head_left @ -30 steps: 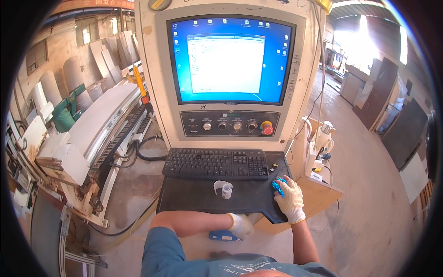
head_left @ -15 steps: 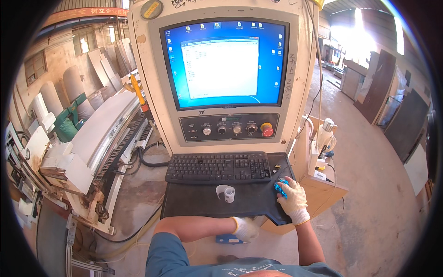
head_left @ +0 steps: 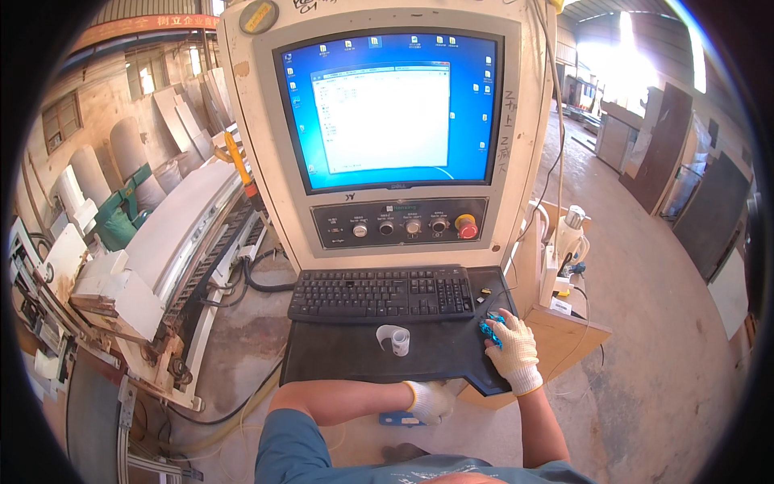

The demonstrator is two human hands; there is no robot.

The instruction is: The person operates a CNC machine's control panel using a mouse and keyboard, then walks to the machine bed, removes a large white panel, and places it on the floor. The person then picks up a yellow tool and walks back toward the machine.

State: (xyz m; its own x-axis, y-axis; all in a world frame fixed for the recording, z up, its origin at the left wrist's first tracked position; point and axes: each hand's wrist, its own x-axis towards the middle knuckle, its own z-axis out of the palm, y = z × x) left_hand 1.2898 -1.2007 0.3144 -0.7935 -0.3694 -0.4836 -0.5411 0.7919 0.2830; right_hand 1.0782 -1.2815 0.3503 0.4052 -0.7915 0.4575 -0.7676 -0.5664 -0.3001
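1. Your gloved right grip [head_left: 513, 350] holds the blue mouse [head_left: 490, 331], which lies beneath it on the black table [head_left: 322, 359].
2. Your gloved left grip [head_left: 432, 402] is near the table's front edge; I cannot tell whether it is closed.
3. The keyboard [head_left: 380, 294] lies ahead-left of your right grip, the paper roll [head_left: 400, 342] to its left.

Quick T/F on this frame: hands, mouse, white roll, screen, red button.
1. The right hand is on the blue mouse. True.
2. The left hand is bare. False: it wears a pale glove.
3. The white roll lies on the keyboard. False: it sits on the black tray, apart from the keyboard.
4. The screen is lit. True.
5. The red button is right of the dark knobs. True.
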